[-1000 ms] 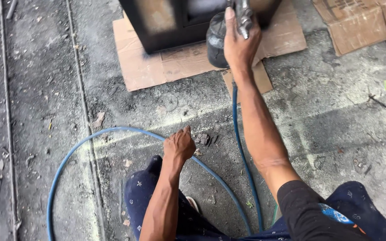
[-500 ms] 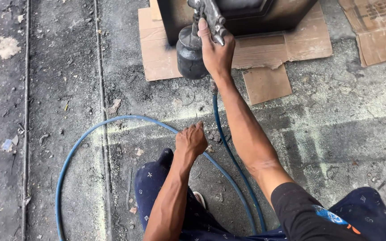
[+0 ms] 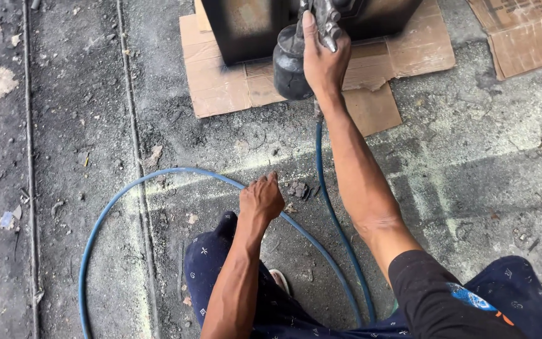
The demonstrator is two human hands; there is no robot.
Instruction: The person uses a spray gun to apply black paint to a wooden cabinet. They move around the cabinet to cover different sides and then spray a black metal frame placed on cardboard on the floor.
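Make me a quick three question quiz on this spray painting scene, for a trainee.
1. True or false: the right hand grips the spray gun.
2. Where is the left hand? A) on the cardboard B) by the blue hose, over the floor C) on the black box
3. Fill in: the black box stands on ___.

Key: 1 true. 2 B. 3 cardboard.

hose [image 3: 105, 216]: blue | spray gun cup [image 3: 288, 66]: black | cardboard [image 3: 221, 81]: brown | trousers [image 3: 211, 270]: navy, small white marks
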